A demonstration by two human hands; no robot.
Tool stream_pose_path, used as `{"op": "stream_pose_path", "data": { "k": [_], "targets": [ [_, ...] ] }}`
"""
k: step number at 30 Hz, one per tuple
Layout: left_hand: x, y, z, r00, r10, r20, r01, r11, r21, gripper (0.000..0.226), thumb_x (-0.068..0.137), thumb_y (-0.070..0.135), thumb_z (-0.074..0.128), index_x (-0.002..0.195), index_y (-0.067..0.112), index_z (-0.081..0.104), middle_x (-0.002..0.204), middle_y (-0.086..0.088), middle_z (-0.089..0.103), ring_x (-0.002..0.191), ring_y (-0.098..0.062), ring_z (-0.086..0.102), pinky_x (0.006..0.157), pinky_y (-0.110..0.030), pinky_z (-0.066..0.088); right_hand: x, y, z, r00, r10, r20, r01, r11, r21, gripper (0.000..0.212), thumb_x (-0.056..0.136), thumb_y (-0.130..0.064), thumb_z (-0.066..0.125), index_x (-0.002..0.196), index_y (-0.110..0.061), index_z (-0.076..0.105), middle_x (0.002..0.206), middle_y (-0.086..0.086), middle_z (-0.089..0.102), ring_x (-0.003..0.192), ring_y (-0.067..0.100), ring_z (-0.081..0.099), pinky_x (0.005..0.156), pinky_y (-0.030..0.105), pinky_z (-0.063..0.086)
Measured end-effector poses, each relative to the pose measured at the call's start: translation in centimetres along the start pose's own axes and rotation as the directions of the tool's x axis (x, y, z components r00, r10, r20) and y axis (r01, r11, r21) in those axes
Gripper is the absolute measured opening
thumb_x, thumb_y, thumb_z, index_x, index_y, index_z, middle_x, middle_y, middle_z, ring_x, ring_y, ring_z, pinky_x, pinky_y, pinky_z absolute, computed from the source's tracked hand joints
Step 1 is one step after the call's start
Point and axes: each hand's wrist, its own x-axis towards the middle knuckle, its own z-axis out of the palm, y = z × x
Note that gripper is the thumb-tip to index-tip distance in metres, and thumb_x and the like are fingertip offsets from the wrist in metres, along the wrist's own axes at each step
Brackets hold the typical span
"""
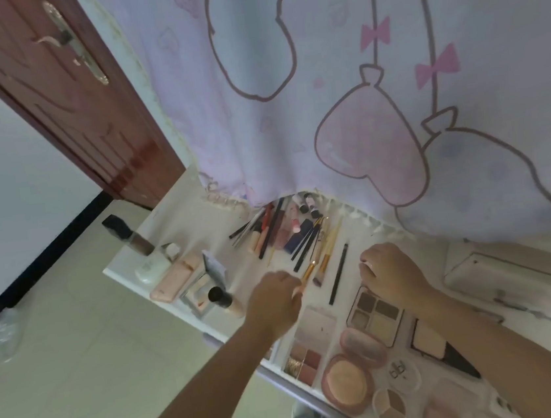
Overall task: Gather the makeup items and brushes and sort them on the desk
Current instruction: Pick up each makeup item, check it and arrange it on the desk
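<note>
Makeup lies spread over a white desk (179, 219). My left hand (274, 301) pinches the lower end of a gold-handled brush (308, 272) near the desk's middle. My right hand (389, 273) hovers with curled fingers just above a four-pan eyeshadow palette (375, 314); whether it holds anything I cannot tell. A second gold brush (328, 251) and a black pencil (339, 273) lie between the hands. Further back is a bundle of pencils and brushes (269, 226). Compacts (347, 381) and palettes (305, 346) fill the near edge.
Foundation bottles (133, 238) (224, 300), a pink case (175, 277) and an open mirror compact (206, 278) stand at the desk's left end. A cartoon-print curtain (357, 96) hangs over the back. A brown door (58, 96) is at far left, tiled floor below.
</note>
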Motion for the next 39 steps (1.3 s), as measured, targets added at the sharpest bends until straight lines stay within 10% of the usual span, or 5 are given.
{"op": "stream_pose_path", "data": {
  "k": [7, 12, 18, 30, 39],
  "targets": [
    [1.2, -6.0, -5.5, 0.956, 0.133, -0.263, -0.061, 0.962, 0.266, 0.02, 0.06, 0.018, 0.066, 0.078, 0.014, 0.072, 0.08, -0.002, 0.071, 0.074, -0.024, 0.068, 0.06, -0.031, 0.056, 3.1, -4.8, 2.0, 1.0, -0.012, 0.014, 0.011, 0.998, 0.065, 0.024, 0.092, -0.015, 0.04, 0.079, -0.003, 0.058, 0.065, 0.001, 0.048, 0.076, 0.021, 0.047, 0.063, 0.028, 0.037],
    [5.5, -11.6, -7.5, 0.965, 0.181, -0.19, -0.104, 0.929, 0.354, 0.037, 0.039, 0.025, 0.087, 0.071, 0.014, 0.073, 0.07, -0.004, 0.07, 0.061, -0.023, 0.069, 0.048, -0.028, 0.054, 6.5, -7.4, 2.6, 0.987, 0.143, -0.071, -0.143, 0.99, 0.012, 0.024, 0.094, -0.02, 0.036, 0.085, -0.008, 0.056, 0.077, 0.001, 0.05, 0.085, 0.023, 0.049, 0.066, 0.025, 0.032],
    [9.2, -14.9, -8.2, 0.953, 0.271, 0.133, -0.3, 0.9, 0.315, 0.039, 0.094, 0.023, 0.041, 0.131, 0.012, 0.043, 0.138, -0.008, 0.041, 0.129, -0.026, 0.037, 0.104, -0.033, 0.033, 8.2, -10.5, 4.9, 0.82, 0.572, -0.001, -0.572, 0.82, 0.008, 0.03, 0.093, -0.024, 0.042, 0.109, -0.003, 0.055, 0.106, 0.015, 0.061, 0.102, 0.031, 0.055, 0.081, 0.036, 0.046],
    [11.1, -17.9, -8.0, 0.864, 0.427, 0.268, -0.468, 0.877, 0.111, 0.04, 0.096, 0.026, 0.038, 0.134, 0.015, 0.038, 0.139, -0.002, 0.038, 0.128, -0.017, 0.034, 0.104, -0.026, 0.032, 10.6, -13.2, 6.5, 0.526, 0.85, 0.007, -0.833, 0.513, 0.208, 0.017, 0.093, -0.01, 0.04, 0.103, 0.001, 0.048, 0.091, 0.014, 0.058, 0.077, 0.026, 0.052, 0.064, 0.028, 0.038],
    [12.6, -12.8, -12.1, 0.845, 0.518, 0.135, -0.496, 0.852, -0.164, 0.047, 0.093, 0.026, 0.048, 0.136, 0.012, 0.035, 0.137, -0.004, 0.042, 0.127, -0.018, 0.036, 0.102, -0.021, 0.026, 7.6, -15.5, -3.5, 0.794, 0.594, -0.129, -0.453, 0.72, 0.527, 0.019, 0.098, -0.009, 0.031, 0.088, -0.006, 0.047, 0.061, -0.001, 0.04, 0.051, 0.007, 0.037, 0.051, 0.013, 0.036]
  ]
}}
